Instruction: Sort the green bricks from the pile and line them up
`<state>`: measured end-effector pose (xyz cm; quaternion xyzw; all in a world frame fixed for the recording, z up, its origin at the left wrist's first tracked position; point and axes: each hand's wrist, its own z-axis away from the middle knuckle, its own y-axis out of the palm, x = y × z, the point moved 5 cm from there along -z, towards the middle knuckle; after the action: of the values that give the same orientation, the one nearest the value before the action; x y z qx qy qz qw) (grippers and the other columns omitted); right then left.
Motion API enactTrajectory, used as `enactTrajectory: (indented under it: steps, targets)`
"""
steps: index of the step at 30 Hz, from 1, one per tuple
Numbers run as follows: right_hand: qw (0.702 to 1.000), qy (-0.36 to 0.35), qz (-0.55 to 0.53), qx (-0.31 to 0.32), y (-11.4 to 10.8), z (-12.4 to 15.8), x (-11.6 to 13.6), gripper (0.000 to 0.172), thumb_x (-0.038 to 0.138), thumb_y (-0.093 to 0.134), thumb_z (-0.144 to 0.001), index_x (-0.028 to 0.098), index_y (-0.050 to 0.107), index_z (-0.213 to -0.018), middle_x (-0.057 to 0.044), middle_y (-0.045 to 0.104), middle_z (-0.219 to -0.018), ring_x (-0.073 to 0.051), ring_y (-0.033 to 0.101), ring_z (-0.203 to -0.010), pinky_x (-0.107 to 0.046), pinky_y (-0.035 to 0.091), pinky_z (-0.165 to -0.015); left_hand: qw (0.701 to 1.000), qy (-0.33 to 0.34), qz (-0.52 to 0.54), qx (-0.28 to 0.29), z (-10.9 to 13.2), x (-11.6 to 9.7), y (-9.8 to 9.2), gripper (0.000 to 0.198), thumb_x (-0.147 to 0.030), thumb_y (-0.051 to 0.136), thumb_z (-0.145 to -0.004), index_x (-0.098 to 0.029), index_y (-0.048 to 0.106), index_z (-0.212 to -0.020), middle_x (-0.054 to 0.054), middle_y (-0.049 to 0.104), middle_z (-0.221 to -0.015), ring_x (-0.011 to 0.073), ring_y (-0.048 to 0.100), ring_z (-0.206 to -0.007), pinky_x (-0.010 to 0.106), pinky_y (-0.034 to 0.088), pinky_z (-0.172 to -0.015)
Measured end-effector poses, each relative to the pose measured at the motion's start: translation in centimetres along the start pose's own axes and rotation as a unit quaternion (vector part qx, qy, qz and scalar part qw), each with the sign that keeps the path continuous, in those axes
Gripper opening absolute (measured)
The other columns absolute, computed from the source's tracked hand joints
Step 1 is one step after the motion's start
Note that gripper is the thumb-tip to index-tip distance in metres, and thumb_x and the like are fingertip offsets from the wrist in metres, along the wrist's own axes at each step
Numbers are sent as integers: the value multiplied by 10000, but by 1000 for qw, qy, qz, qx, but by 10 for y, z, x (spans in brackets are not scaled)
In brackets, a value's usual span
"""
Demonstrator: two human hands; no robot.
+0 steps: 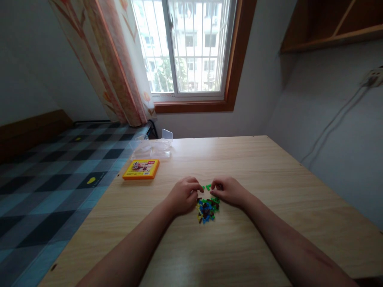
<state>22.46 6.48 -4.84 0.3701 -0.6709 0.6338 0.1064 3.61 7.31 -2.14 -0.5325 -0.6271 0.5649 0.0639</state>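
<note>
A small pile of toy building bricks (207,210), in blue, green, yellow and dark brown, lies on the wooden table between my hands. My left hand (186,195) rests at the pile's upper left, fingers bent and the index finger stretched apart from the thumb, its tip beside a tiny green piece. My right hand (229,191) is at the upper right, its fingers curled in toward the thumb; whether a small piece sits in them is hidden. Just above the pile, a loose green brick (208,187) lies between the two hands.
A flat yellow-orange box (141,170) with a printed picture lies to the left on the table (239,159). Clear plastic packaging (152,148) stands behind it at the far left corner. A bed with a checked cover (60,179) adjoins the table's left edge.
</note>
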Motion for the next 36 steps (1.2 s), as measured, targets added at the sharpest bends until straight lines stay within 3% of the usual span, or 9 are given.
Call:
enactTrajectory:
  steps: [4, 7, 11, 14, 20, 25, 31, 36]
  targets:
    - [1000, -2, -2, -24, -9, 0, -5, 99, 266, 685, -846, 171, 710, -831, -5, 630, -735, -123, 529, -688, -230, 344, -630, 998, 38, -29, 44, 1, -14, 3, 348, -122, 538, -823, -261, 782, -1029, 64, 678, -1135, 241, 579, -1086, 438, 458, -1016]
    - [1000, 5, -28, 6, -13, 3, -10, 110, 267, 666, -849, 171, 718, -835, 1, 619, -706, -119, 517, -649, -226, 340, -599, 995, 43, -45, 82, 3, -18, 4, 316, -222, 550, -913, -320, 761, -1127, 55, 601, -1370, 276, 505, -1285, 508, 387, -1118]
    - [998, 0, -40, 40, -14, 8, -11, 93, 252, 663, -824, 181, 723, -826, 6, 620, -703, -117, 525, -652, -218, 332, -583, 990, 43, -64, 114, 5, -19, 8, 327, -278, 526, -956, -340, 727, -1207, 50, 517, -1497, 306, 393, -1430, 544, 330, -1173]
    - [999, -15, -28, 44, -13, 9, -9, 76, 242, 689, -795, 184, 728, -824, 3, 637, -729, -120, 534, -676, -220, 338, -600, 989, 47, -95, 107, 5, -18, 9, 302, -288, 525, -962, -324, 747, -1164, 43, 458, -1554, 330, 306, -1489, 579, 273, -1203]
    - [998, -24, -2, 57, -12, 9, -6, 107, 290, 744, -778, 190, 734, -814, 5, 646, -735, -120, 534, -680, -226, 332, -612, 987, 26, -141, 74, 4, -14, 7, 337, -309, 453, -1003, -283, 736, -1184, 84, 428, -1574, 345, 281, -1503, 629, 265, -1193]
    - [998, -24, 31, 44, -11, 9, -1, 112, 305, 761, -775, 202, 734, -809, 5, 658, -736, -126, 540, -690, -230, 323, -621, 989, 34, -130, 59, 5, -16, 4, 335, -303, 471, -994, -271, 725, -1211, 85, 437, -1569, 337, 309, -1490, 592, 315, -1184]
    - [1000, 19, 24, 3, -12, 5, -7, 117, 269, 668, -849, 176, 704, -787, -19, 674, -740, -124, 539, -669, -227, 314, -598, 990, 66, -95, 85, 6, -26, 8, 270, -304, 517, -972, -280, 767, -1072, 43, 468, -1552, 311, 316, -1492, 541, 325, -1196]
    - [1000, 7, -7, 25, -15, 6, -7, 116, 282, 670, -851, 179, 717, -826, 2, 638, -697, -107, 503, -619, -222, 303, -574, 989, 64, -105, 81, 5, -27, 11, 179, -259, 611, -901, -258, 776, -969, 69, 495, -1527, 320, 347, -1474, 545, 354, -1177]
